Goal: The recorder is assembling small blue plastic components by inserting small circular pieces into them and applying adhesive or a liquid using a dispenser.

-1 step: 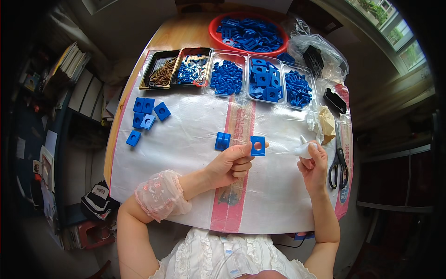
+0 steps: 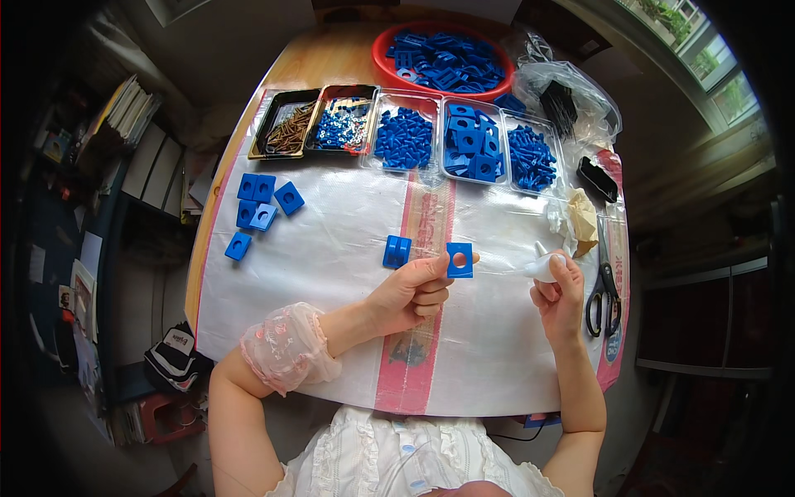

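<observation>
My left hand pinches a blue square plastic piece with a round hole between thumb and fingers, above the middle of the white sheet. Just left of it on the sheet lies another blue plastic part, with a ridged shape. My right hand is closed round a small white squeeze bottle, whose narrow nozzle points up and to the left. The bottle is apart from the blue piece. Several blue square pieces with holes lie on the sheet at the left.
Along the back stand trays of screws, small metal-and-blue parts, blue pegs, blue square pieces and more small blue parts. Behind is a red basin. Scissors and crumpled paper lie right.
</observation>
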`<state>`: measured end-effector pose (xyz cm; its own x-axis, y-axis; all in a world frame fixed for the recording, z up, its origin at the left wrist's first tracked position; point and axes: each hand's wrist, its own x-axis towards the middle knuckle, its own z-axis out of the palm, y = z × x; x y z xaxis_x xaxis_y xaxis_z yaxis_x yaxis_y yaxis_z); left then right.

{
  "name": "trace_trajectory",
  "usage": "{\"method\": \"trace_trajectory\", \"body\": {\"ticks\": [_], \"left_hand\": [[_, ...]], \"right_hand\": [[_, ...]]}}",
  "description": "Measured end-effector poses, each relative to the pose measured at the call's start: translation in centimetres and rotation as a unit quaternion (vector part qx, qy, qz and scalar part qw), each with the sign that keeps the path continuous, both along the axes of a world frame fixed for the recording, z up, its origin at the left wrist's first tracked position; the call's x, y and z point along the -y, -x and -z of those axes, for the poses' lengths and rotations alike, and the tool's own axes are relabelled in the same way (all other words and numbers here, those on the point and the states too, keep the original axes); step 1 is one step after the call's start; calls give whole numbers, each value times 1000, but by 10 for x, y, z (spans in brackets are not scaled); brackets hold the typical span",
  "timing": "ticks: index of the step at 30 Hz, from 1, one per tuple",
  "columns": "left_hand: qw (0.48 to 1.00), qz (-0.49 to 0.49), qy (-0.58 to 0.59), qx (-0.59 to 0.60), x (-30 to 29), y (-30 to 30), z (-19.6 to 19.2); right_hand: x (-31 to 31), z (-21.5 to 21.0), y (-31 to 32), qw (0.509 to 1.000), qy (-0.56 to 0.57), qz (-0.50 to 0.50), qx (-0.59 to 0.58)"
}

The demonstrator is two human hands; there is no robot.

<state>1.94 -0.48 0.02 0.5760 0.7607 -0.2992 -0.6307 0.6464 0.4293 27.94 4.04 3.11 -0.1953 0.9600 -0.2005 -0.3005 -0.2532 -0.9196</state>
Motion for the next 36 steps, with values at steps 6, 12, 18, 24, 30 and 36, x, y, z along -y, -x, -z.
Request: {"method": "trace_trajectory", "body": {"ticks": [6, 12, 18, 24, 30, 36], "left_hand": [[1000, -3, 12, -8, 0, -1, 1], [1000, -1, 9, 1, 0, -1, 1], [1000, -2, 5, 0, 0, -1, 1], [1000, -6, 14, -5, 0, -1, 1], [1000, -6, 10, -13, 0, -1, 1], [1000, -4, -4, 2, 0, -1, 1]], "right_hand": [[-1, 2, -1, 1000, 2, -5, -7], [-1, 3, -3, 1000, 4, 1, -15], [-1, 2, -4, 1000, 4, -9, -24], [-2, 4, -5, 1000, 0, -7, -24], [-1, 2, -4, 1000, 0, -9, -14], [-1, 0, -2, 1000, -2, -6, -2]]}}
